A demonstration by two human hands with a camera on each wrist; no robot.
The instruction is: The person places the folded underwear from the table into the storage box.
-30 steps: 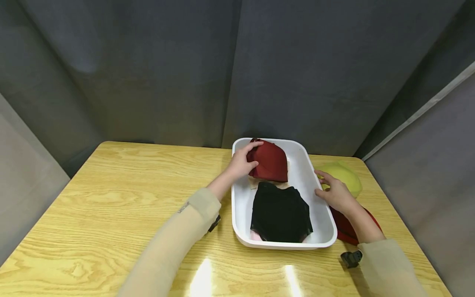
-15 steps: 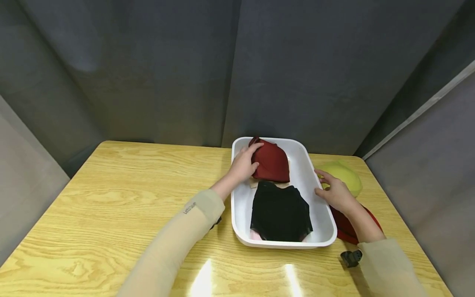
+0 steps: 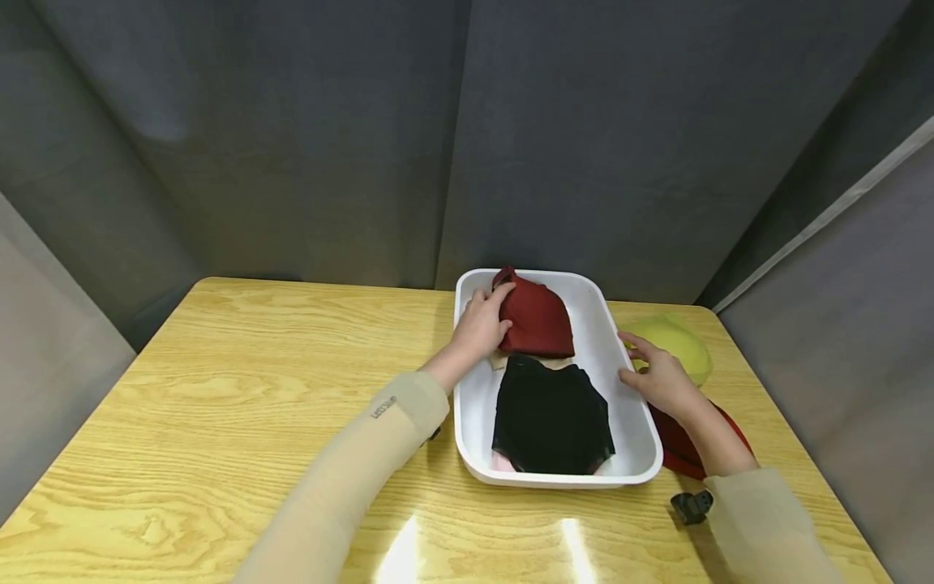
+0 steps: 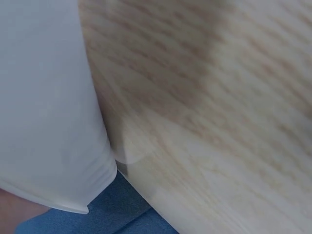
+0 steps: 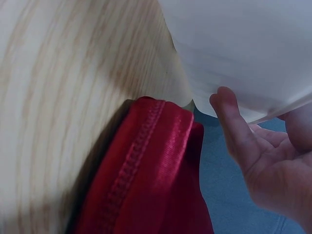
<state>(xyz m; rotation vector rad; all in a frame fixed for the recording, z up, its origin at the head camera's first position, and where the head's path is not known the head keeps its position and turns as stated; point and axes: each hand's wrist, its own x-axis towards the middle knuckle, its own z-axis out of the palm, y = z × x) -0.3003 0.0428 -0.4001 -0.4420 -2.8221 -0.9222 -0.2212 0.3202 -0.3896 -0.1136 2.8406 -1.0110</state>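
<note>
In the head view, a white plastic tub holds a dark red folded bra at its far end. My left hand grips the bra's left side between thumb and fingers. A black garment, probably briefs, lies flat at the near end, with pale pink and beige cloth partly hidden beneath. My right hand holds the tub's right rim; the right wrist view shows this hand with a finger against the outer wall. Only a sliver of left hand shows in the left wrist view.
Right of the tub, a yellow moulded cup-shaped garment and a red garment lie on the wooden table. The right forearm partly covers the red one. Grey curtains stand behind the table.
My left hand has shifted slightly right, and the dark red bra has moved right with it. The right hand stays on the rim.
</note>
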